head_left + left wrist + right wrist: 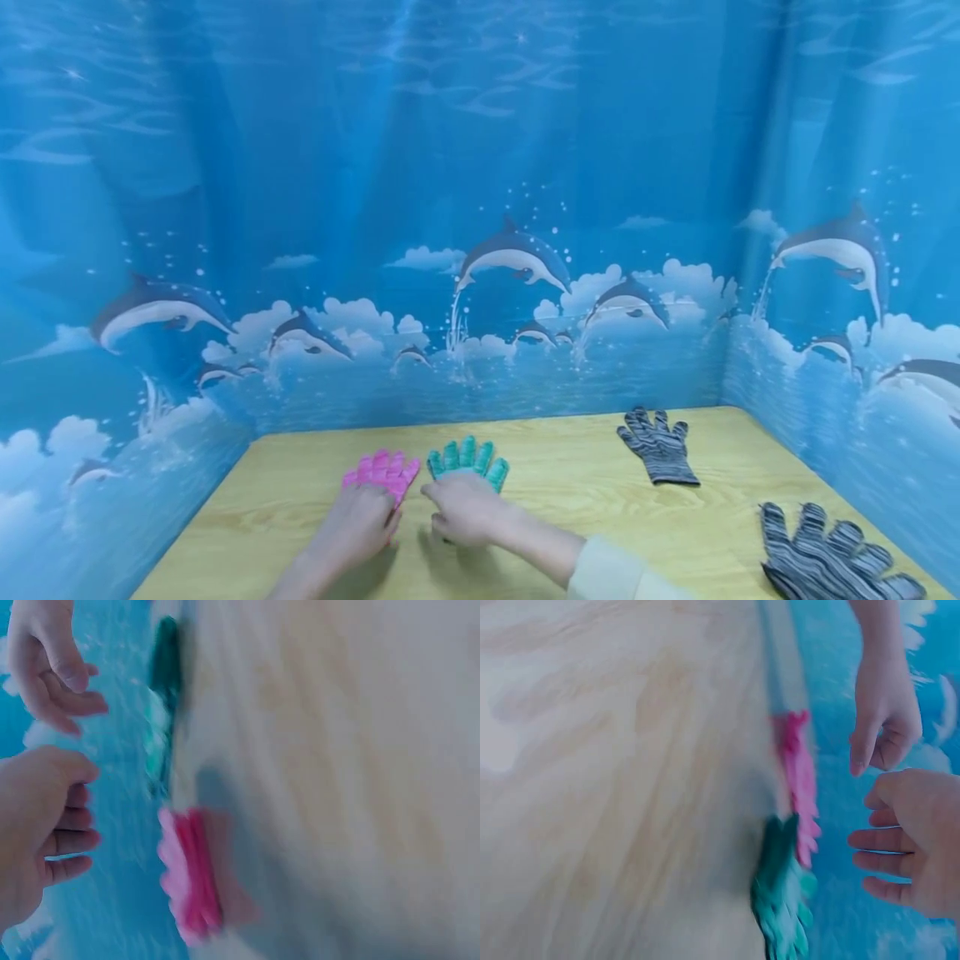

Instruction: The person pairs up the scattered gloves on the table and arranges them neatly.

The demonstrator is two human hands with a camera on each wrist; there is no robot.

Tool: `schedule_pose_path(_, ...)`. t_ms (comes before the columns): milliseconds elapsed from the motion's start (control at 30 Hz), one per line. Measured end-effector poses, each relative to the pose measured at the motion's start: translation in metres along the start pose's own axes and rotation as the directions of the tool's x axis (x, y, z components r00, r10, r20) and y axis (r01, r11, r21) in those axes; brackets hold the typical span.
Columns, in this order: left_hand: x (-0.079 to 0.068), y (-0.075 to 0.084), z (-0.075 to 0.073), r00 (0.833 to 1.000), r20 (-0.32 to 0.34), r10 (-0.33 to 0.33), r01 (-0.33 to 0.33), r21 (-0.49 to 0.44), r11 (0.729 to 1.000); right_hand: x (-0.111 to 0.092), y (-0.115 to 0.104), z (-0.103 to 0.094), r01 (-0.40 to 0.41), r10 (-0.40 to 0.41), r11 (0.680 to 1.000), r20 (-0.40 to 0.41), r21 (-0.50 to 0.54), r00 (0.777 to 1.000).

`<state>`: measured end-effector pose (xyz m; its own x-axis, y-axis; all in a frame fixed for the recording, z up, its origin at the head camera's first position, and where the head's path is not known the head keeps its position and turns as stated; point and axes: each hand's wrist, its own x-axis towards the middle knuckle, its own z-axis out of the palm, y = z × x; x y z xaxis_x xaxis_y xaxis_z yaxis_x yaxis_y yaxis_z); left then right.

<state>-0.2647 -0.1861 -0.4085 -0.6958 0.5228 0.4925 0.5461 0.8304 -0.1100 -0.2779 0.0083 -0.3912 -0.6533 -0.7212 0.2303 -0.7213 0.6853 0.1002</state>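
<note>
Side by side on the wooden table lie a pink glove (386, 470) and a green glove (467, 455), fingers toward the back. My left hand (358, 521) hovers over the cuff end of the pink one, covering part of it. Over the lower part of the green glove is my right hand (467, 507). Both wrist views show a gap between the hands and the gloves. Loosely bent fingers of the left hand (45, 832) hold nothing in the left wrist view. In the right wrist view the fingers of the right hand (885, 851) are relaxed and hold nothing.
A grey-and-black striped glove (662, 450) lies at the back right of the table (570, 467). Another striped glove (828, 554) lies nearer, by the right edge. Blue dolphin-print curtains (360, 208) enclose the back and sides.
</note>
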Motion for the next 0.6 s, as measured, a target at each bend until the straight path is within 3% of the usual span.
schedule_pose_path(167,0.039,0.023,-0.005,0.999,-0.032,0.023,-0.028,-0.160,0.987,-0.033,0.037,-0.025,-0.070,0.091,0.984,-0.128,0.163,0.988)
schedule_pose_path(300,0.069,0.045,-0.007,0.999,-0.019,0.045,-0.048,-0.218,0.975,-0.063,0.067,-0.042,-0.129,0.176,0.964,-0.192,0.235,0.966)
schedule_pose_path(467,0.100,0.068,-0.002,0.998,-0.013,0.066,-0.067,-0.276,0.959,-0.103,0.100,-0.058,-0.276,0.326,0.933,-0.214,0.231,0.921)
schedule_pose_path(600,0.120,0.083,0.010,0.995,-0.030,0.095,-0.099,-0.311,0.945,-0.137,0.122,-0.070,-0.418,0.465,0.875,-0.178,0.245,0.867)
